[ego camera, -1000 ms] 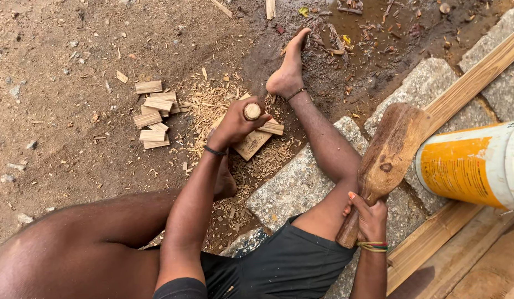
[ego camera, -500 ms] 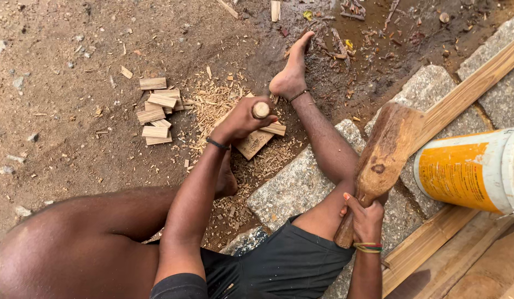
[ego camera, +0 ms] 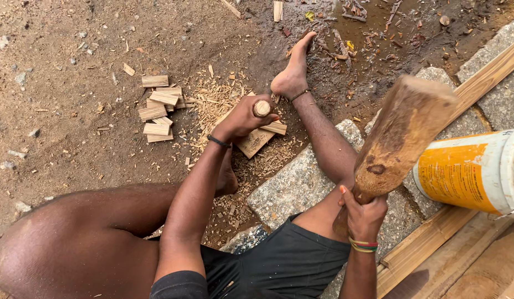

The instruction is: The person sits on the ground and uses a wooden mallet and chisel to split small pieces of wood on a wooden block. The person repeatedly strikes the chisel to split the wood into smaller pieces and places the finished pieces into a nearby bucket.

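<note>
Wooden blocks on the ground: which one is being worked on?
The flat wooden block under the left hand, beside the foot; the other cut blocks sit untouched in a pile farther left.

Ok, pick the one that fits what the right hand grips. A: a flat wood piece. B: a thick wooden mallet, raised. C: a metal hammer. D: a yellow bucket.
B: the right hand grips the handle of a thick wooden mallet lifted off the ground, while the left hand holds a round-topped tool on the wood below.
</note>
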